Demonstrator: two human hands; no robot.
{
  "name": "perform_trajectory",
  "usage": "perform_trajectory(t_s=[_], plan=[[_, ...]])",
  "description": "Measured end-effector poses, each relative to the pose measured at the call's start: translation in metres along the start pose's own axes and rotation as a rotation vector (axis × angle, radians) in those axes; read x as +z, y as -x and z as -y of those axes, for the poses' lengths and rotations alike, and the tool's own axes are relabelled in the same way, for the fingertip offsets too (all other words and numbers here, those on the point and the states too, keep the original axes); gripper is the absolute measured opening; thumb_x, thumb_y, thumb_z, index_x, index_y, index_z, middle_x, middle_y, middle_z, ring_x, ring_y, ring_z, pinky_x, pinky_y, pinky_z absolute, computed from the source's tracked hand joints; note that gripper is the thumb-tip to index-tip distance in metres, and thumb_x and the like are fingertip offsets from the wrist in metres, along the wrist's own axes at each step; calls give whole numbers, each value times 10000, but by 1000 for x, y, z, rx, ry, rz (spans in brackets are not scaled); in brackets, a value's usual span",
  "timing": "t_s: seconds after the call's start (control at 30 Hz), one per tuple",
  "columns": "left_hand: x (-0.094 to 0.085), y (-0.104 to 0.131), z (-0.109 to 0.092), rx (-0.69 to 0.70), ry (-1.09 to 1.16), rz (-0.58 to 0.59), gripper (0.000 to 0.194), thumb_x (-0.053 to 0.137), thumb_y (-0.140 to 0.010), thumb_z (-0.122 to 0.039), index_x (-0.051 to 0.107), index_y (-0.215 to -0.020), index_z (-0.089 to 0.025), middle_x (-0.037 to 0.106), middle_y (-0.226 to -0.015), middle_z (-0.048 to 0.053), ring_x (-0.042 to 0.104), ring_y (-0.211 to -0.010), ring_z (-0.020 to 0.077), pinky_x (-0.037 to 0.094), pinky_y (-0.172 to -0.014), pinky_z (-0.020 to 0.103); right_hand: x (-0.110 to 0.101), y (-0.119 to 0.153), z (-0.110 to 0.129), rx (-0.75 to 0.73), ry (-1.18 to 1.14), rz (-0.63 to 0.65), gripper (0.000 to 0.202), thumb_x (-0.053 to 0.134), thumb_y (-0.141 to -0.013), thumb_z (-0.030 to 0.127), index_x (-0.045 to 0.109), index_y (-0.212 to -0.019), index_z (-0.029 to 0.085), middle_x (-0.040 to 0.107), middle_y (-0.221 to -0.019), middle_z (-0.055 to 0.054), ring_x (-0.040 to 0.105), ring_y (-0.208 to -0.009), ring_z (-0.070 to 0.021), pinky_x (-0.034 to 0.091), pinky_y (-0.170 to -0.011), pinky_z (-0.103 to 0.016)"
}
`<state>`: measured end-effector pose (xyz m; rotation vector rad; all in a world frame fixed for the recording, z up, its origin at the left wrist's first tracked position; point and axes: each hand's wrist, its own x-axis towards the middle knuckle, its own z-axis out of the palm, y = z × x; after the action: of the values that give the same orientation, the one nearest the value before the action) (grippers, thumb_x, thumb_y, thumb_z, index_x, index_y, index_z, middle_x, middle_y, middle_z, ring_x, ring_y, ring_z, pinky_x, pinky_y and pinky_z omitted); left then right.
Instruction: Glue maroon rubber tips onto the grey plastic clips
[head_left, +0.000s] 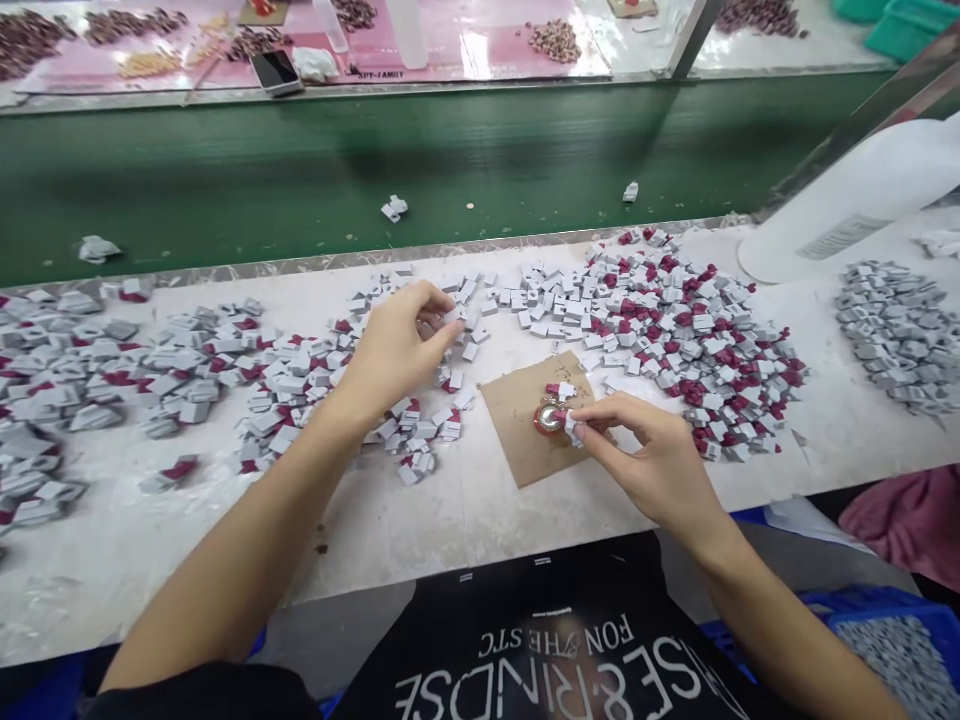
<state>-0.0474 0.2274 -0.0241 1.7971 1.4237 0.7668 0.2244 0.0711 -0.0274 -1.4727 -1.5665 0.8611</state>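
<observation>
My right hand [637, 445] pinches a small grey and dark red piece [571, 424] at the edge of a round red-rimmed metal dish [550, 417]. That dish rests on a brown cardboard square [517, 445], where another grey and red piece [560, 391] lies just behind it. Over the middle pile of grey pieces [300, 375] hovers my left hand [405, 340], thumb and fingers curled toward each other around a small light piece, partly hidden. A large pile of grey and dark red pieces [697, 340] spreads behind and to the right of the cardboard.
A white bottle [847, 200] leans at the right beside a heap of grey pieces [900, 335]. Beyond the table edge runs a green belt [300, 180] with a few scraps. A blue crate [892, 640] stands below right, and a phone [276, 73] lies across the belt.
</observation>
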Motion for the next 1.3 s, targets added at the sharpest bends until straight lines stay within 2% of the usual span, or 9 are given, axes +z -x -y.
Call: perform_trajectory(t_s=[0.17,0.3,0.43,0.6,0.77,0.87,1.03,1.17,1.3], plan=[[10,15,-26,-254,503,253,327,853,-940,-367,793,-1239,-246,733,-862,48,703,-797,221,583,-752,376,-2,-1,0,2,6,-1,78,796,-1017,221,851,-1050,265,892,-1062,-43,837,-962,-260,674,-806,-393],[23,18,-32,-325,727,354,264,947,-869,-352,799,-1033,-208,768,-852,51,735,-803,192,617,-821,361,-2,-3,-2,-1,6,18,83,781,-1025,220,852,-1053,253,891,-1070,-56,842,-989,-270,663,-788,-391],[28,15,-33,-336,659,370,321,1018,-775,-354,779,-923,-198,832,-952,90,780,-918,235,632,-890,395,-4,-4,-3,-7,16,25,89,784,-1018,199,851,-1035,255,881,-1042,-50,836,-978,-265,649,-783,-390],[24,9,-35,-331,449,437,324,995,-792,-363,888,-1069,-233,858,-998,116,794,-962,289,645,-898,457,-8,-5,0,44,-61,16,72,805,-1021,244,866,-1036,280,877,-1058,-46,828,-1015,-275,654,-874,-436],[27,9,-45,-404,619,545,227,1009,-763,-286,855,-904,-198,838,-902,110,816,-901,277,682,-935,483,-10,-13,-3,158,-364,-96,127,899,-960,379,866,-1032,280,876,-1048,-53,846,-975,-274,709,-874,-433],[37,10,-51,-457,801,560,242,1008,-733,-184,822,-887,-196,854,-953,97,836,-993,278,679,-1018,485,-7,-24,-6,191,-521,-147,176,924,-927,415,846,-1013,284,870,-1047,-43,845,-982,-258,718,-900,-427],[55,11,-56,-413,952,583,345,959,-770,-129,880,-1098,-200,871,-1103,90,810,-1209,270,616,-1154,434,-3,-35,-8,195,-714,-144,198,912,-928,431,801,-1023,297,854,-1101,-39,842,-1078,-271,691,-1068,-522],[60,12,-56,-388,1004,535,285,964,-788,-149,887,-1053,-222,875,-1102,60,806,-1211,241,592,-1181,405,-3,-34,-13,173,-624,-135,241,862,-959,495,758,-1070,308,853,-1128,-51,832,-1137,-293,689,-1059,-545],[64,17,-55,-360,971,478,295,996,-799,-228,885,-1073,-237,875,-1119,62,813,-1142,249,618,-1123,428,-3,-33,-14,172,-500,-162,290,808,-985,567,735,-1107,314,845,-1196,-70,818,-1190,-310,679,-1055,-547]])
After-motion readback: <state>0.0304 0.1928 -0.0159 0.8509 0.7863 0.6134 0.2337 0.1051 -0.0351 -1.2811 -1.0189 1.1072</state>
